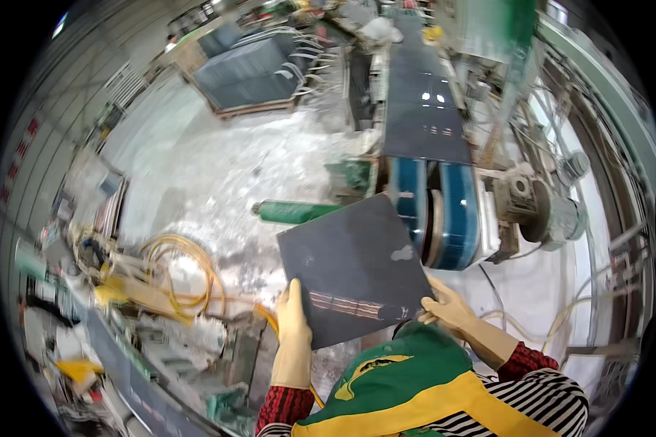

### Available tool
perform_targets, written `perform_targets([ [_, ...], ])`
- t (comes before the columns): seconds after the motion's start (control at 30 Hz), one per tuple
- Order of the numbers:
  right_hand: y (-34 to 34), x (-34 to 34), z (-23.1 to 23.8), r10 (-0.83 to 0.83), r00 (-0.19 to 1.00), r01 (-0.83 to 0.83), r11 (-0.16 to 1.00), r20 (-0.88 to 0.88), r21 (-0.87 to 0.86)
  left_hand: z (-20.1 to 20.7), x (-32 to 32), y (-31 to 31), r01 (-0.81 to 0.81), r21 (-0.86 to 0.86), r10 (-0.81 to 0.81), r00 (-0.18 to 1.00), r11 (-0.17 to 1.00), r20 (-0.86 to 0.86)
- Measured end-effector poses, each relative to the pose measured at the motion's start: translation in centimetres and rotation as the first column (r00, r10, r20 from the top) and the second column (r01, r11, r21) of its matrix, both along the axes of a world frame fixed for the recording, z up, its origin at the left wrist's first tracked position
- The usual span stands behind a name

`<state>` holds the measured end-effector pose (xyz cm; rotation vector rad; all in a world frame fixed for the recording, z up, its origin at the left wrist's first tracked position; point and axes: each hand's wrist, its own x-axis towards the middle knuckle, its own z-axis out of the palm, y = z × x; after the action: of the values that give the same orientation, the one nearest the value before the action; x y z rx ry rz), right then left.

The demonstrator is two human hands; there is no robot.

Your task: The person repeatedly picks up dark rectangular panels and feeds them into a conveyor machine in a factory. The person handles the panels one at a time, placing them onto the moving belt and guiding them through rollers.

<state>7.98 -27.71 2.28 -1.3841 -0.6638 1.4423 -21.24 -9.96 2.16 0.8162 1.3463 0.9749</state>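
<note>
Between my gloved hands is a square dark grey stone tile (357, 255), tilted and held in front of my green and yellow apron (401, 371). My left hand (293, 324) grips its left edge, with the fingers pointing up along that side. At the tile's lower right corner my right hand (450, 309) is closed on the edge. Both gloves are cream coloured. A pale patch and a band of reflected light show on the tile's face. Just beyond its upper right edge stands the end of a conveyor with blue belts (459, 215).
Dark tiles (424, 109) lie along the conveyor ahead. A motor (557, 215) sits at its right. A green roller (295, 211) juts out left of it. Stacked slabs (251, 73) stand on a pallet at far left. A yellow hose (186, 251) lies coiled beside machinery at left.
</note>
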Motion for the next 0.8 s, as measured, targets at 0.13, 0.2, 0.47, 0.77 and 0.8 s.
perform_targets([
  [0.13,-3.0,6.9,-0.6,-0.267,0.962,0.271,0.96,0.061,-0.064,0.7,12.6,3.8,0.31,-0.012,-0.306,0.945,0.951,0.115],
  [0.2,-3.6,9.0,-0.3,-0.379,0.925,0.38,0.924,0.037,-0.045,1.2,17.2,4.7,0.383,-0.04,-0.376,0.918,0.923,0.128],
  [0.47,-2.4,13.9,-1.6,-0.514,0.858,0.508,0.853,-0.016,-0.119,-4.1,25.2,10.1,0.475,-0.121,-0.479,0.878,0.872,-0.002],
  [0.77,1.8,16.7,-4.3,-0.544,0.839,0.542,0.837,-0.007,-0.074,-4.8,29.1,14.6,0.517,-0.124,-0.523,0.852,0.847,-0.016],
  [0.8,2.1,16.8,-4.4,-0.552,0.834,0.549,0.828,0.003,-0.114,-5.0,29.4,15.0,0.527,-0.116,-0.533,0.845,0.842,-0.034],
])
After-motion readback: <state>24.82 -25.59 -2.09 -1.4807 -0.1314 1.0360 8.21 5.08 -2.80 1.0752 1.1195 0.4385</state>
